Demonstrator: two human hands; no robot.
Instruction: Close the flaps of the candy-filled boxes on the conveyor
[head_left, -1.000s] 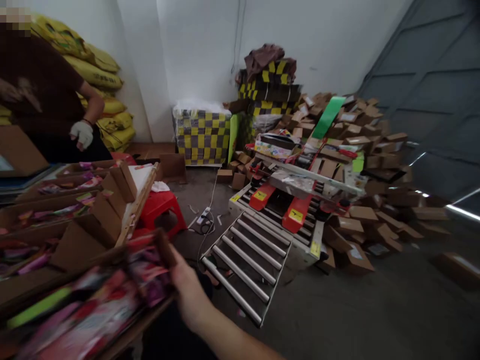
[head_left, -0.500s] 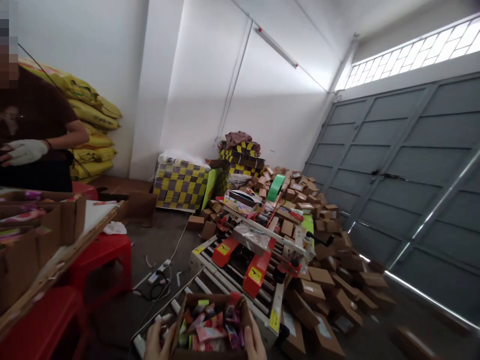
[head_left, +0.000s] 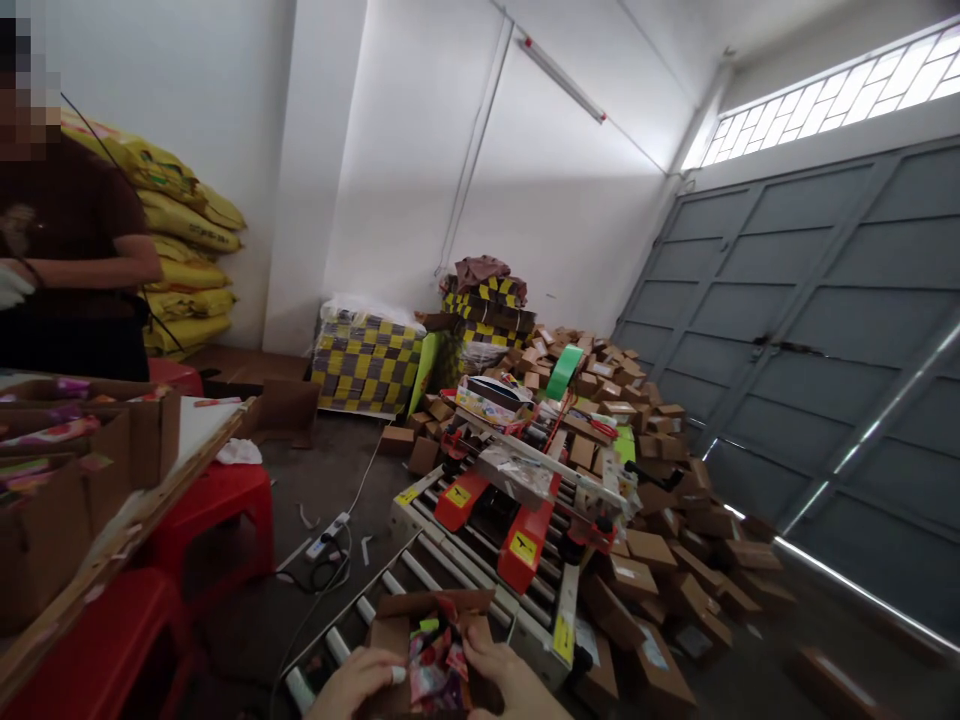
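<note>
Left hand (head_left: 356, 685), at the bottom edge of view, had its fingers curled shut over the left rim of a small carton (head_left: 435, 604). The carton sat on the near end of the roller conveyor (head_left: 424, 572), directly between both hands and equally near each; its long axis could not be told. It held bright packets (head_left: 435, 662) heaped above the rim, flaps up. Right hand (head_left: 514, 680) was closed on the right side. On the table (head_left: 187, 440) at far left, open boxes (head_left: 82, 470) along its edge also held packets.

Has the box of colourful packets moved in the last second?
Yes. The box went rightward from beside the table onto the roller conveyor, just short of the red guides, left hand and right hand on it.
</note>
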